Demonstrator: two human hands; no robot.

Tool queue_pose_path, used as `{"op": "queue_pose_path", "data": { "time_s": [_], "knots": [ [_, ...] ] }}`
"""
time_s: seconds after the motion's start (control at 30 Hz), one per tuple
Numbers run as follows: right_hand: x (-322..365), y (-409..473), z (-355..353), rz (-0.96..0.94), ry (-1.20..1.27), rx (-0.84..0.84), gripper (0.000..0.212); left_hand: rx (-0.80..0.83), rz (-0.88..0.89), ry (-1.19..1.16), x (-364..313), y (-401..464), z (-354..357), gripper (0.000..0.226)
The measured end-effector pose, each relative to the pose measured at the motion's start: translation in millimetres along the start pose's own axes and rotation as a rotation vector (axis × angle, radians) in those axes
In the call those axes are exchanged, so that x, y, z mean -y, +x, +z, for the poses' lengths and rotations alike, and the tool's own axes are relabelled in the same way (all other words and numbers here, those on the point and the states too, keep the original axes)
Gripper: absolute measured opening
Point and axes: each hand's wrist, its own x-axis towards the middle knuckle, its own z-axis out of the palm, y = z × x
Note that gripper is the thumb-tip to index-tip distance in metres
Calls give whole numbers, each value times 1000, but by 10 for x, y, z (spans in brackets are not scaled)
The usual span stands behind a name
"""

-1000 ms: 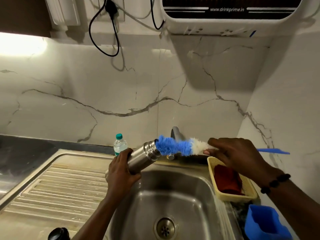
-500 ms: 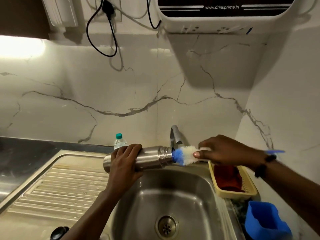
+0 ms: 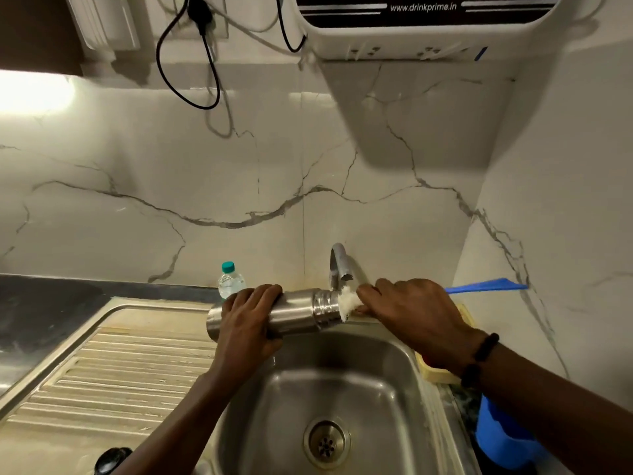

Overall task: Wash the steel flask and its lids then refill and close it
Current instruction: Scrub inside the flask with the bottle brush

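Observation:
The steel flask (image 3: 298, 311) lies almost level above the back edge of the sink basin (image 3: 342, 389), mouth to the right. My left hand (image 3: 248, 320) is wrapped around its body. My right hand (image 3: 411, 313) grips the bottle brush (image 3: 347, 301) close to the mouth. Only white bristles show at the mouth; the blue bristles are hidden inside the flask. The brush's blue handle end (image 3: 486, 286) sticks out to the right behind my wrist. A dark round lid (image 3: 111, 459) lies at the bottom edge on the drainboard.
The tap spout (image 3: 339, 265) curves down just behind the flask mouth. A small plastic water bottle (image 3: 230, 281) stands behind my left hand. A yellow basket (image 3: 442, 371) and a blue container (image 3: 503, 437) sit right of the sink. The ribbed drainboard (image 3: 102, 371) lies left. A water purifier (image 3: 411, 25) hangs above.
The brush has gone deep into the flask: the blue bristles were outside the mouth, now only white ones show. The flask has levelled out and my right hand moved left toward the mouth.

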Motion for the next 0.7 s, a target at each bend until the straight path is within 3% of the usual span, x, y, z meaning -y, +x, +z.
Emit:
{"op": "queue_pose_path", "data": {
  "time_s": [0.1, 0.13, 0.17, 0.27, 0.3, 0.37, 0.5, 0.53, 0.6, 0.63, 0.7],
  "knots": [
    [66, -19, -128, 511, 823, 369, 34, -1, 73, 29, -35, 31, -16, 85],
    [87, -29, -141, 594, 959, 455, 37, -14, 95, 40, -24, 74, -37, 81],
    [90, -31, -95, 520, 865, 436, 38, -26, 105, 59, -16, 108, -42, 78],
    [261, -65, -47, 182, 74, 109, 28, -43, 48, 37, -51, 159, -42, 77],
    [301, -51, 7, 124, -75, 58, 27, -35, 26, 10, -83, 164, -43, 78],
    [314, -49, 74, 142, -79, 33, 30, 14, 26, -6, -112, 155, -6, 79],
    [202, -121, 128, 275, 290, 29, 20, -12, 70, 49, -125, 155, 46, 84],
    [203, -140, 147, 293, 308, -10, 20, -67, 20, 81, -128, 133, 90, 92],
    [210, -155, 193, 352, 311, -66, 22, -187, -311, -63, -227, 102, 95, 110],
    [225, -161, 230, 379, 315, -76, 23, -223, -547, -313, -302, 90, 75, 110],
    [273, -178, 298, 413, 274, -92, 23, -283, -931, -1139, -484, 106, -37, 83]
  ]
}}
